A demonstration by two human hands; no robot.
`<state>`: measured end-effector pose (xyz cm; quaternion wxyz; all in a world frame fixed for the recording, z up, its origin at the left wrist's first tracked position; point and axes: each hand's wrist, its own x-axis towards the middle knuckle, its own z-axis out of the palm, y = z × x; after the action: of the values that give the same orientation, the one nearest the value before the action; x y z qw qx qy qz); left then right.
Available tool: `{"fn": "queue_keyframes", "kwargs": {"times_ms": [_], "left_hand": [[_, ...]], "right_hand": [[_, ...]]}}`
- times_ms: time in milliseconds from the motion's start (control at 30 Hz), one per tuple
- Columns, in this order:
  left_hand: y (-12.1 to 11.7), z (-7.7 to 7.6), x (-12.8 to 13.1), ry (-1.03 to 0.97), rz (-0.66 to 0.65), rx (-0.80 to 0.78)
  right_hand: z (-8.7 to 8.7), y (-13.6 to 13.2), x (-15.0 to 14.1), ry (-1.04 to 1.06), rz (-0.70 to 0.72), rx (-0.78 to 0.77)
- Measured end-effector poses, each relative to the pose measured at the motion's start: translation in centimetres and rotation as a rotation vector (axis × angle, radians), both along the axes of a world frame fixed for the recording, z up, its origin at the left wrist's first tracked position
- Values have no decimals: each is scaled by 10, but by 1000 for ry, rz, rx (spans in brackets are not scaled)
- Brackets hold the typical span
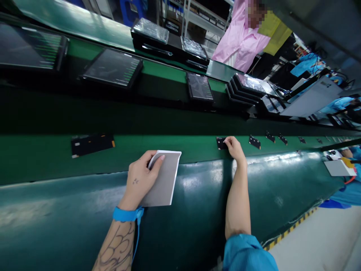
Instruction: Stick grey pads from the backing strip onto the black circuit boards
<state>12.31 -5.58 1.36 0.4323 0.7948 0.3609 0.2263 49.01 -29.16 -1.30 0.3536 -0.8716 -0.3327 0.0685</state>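
My left hand (145, 175) is closed on the edge of a flat grey panel with white edges (165, 180), thumb lying on its face. A blue wrist strap with a cord circles that wrist. Farther right, my right hand (235, 148) pinches the right end of a small black flat part (220, 143) with light squares on it; the part is over the green belt (158, 142). To the left on the belt lies a similar black part (93, 145) with orange and white ends. More black parts (254, 142) sit in a row to the right.
A glossy green worktop (197, 180) runs along the near side. Beyond the belt, black-framed screens (113, 67) lie on a higher line, with a stack of screens (245, 88) at right. A person in pink (239, 37) stands behind; another person's blue sleeve (345, 192) shows at far right.
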Motion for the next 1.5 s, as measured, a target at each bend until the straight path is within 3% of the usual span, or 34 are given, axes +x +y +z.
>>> {"fn": "queue_keyframes", "kwargs": {"times_ms": [267,433,500,600,733,833,933,1067,1200,1333,1433,1500], "left_hand": [[0,2,0,47,4,-23],[3,-5,1,17,1,-2],[3,-9,2,-3,8,3],[1,-12,4,-25,14,8],[-1,-13,6,-71,4,24],[-2,-11,8,-132,-11,10],[-4,-8,9,-186,-12,-5],[-5,-2,9,-262,51,-59],[-3,-1,8,-337,148,-165],[-4,-8,11,-373,205,-203],[-7,-15,11,-421,181,-221],[-4,-17,6,-497,98,-276]], "right_hand": [[-5,6,1,-72,-111,44],[8,9,-8,-185,-362,305],[18,17,-19,-198,-387,397],[33,46,-53,-115,-233,453],[47,103,-132,57,351,372],[50,132,-186,143,555,376],[46,140,-208,135,521,408],[33,135,-200,47,354,474],[14,135,-198,288,403,498],[3,138,-201,535,366,467],[2,136,-197,594,362,469],[2,137,-199,588,351,486]]}}
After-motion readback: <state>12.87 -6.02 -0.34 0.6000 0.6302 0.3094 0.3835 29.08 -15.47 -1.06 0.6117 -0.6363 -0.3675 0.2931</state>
